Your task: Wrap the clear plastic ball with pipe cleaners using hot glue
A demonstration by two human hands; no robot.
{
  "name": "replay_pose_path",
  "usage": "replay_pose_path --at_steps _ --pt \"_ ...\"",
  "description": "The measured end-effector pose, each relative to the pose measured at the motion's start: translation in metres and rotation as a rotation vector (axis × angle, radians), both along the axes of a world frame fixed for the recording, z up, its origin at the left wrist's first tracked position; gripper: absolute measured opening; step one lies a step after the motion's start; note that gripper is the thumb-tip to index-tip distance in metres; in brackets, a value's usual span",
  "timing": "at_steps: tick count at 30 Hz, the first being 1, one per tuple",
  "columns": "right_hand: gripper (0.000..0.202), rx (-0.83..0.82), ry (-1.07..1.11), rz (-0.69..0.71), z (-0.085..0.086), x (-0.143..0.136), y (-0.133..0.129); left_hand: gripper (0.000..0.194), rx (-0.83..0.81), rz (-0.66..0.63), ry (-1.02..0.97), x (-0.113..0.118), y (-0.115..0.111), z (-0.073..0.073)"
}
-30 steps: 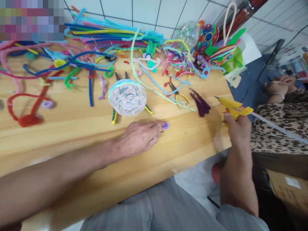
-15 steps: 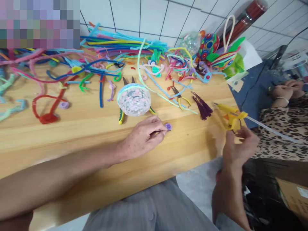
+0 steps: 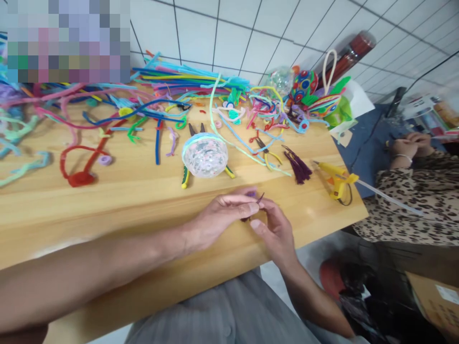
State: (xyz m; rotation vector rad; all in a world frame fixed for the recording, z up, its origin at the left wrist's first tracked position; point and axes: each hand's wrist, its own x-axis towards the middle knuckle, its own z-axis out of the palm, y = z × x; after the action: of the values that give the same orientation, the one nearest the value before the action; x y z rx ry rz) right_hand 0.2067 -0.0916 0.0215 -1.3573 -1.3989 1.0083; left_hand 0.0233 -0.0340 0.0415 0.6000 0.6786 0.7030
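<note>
My left hand [image 3: 229, 210] pinches a small purple coil [image 3: 252, 194] and a thin dark purple strip [image 3: 261, 197] between thumb and fingers, above the table's near edge. The coil is mostly hidden behind the fingers. My right hand [image 3: 278, 231] meets it from the right, with curved fingers and thumb around the strip's ends. Beyond the hands, a clear glittery dome [image 3: 205, 157] with a pale green-blue rim rests over pliers with yellow-green handles [image 3: 185, 177]. To the right lie a dark purple tassel [image 3: 298, 166] and a yellow glue gun [image 3: 335, 177].
Coloured pipe cleaners [image 3: 193, 79] are heaped along the tiled wall. Small yellow-handled pliers [image 3: 267, 154] and a red pipe-cleaner piece [image 3: 81, 179] lie on the wooden table [image 3: 136, 205]. Decorated balls [image 3: 304, 87] stand at the back right. Another person's hands [image 3: 410, 145] are at far right.
My right hand has let go of the glue gun, which now lies at the table's right side, and has moved left to my left hand. The view has shifted slightly.
</note>
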Motion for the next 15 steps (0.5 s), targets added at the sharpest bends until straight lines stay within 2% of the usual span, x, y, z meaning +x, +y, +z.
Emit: replay_pose_path --at_steps 4,7,10,13,15 --pt "0.028 -0.210 0.143 0.042 0.002 -0.004 -0.004 0.045 -0.001 -0.086 0.006 0.003 -0.004 -0.009" --pt "0.032 -0.290 0.184 0.027 0.011 0.009 0.004 0.058 -0.068 -0.130 0.000 0.004 -0.006 -0.016" --pt "0.028 -0.236 0.034 -0.135 0.026 0.045 0.028 0.066 -0.097 -0.214 0.027 0.003 -0.006 -0.018" --pt "0.021 -0.089 -0.252 -0.314 0.043 0.088 0.067 0.053 -0.011 -0.424 0.065 0.001 -0.005 -0.018" --pt "0.020 -0.008 -0.403 -0.357 0.049 0.109 0.096 0.045 0.061 -0.526 0.101 0.000 -0.004 -0.017"
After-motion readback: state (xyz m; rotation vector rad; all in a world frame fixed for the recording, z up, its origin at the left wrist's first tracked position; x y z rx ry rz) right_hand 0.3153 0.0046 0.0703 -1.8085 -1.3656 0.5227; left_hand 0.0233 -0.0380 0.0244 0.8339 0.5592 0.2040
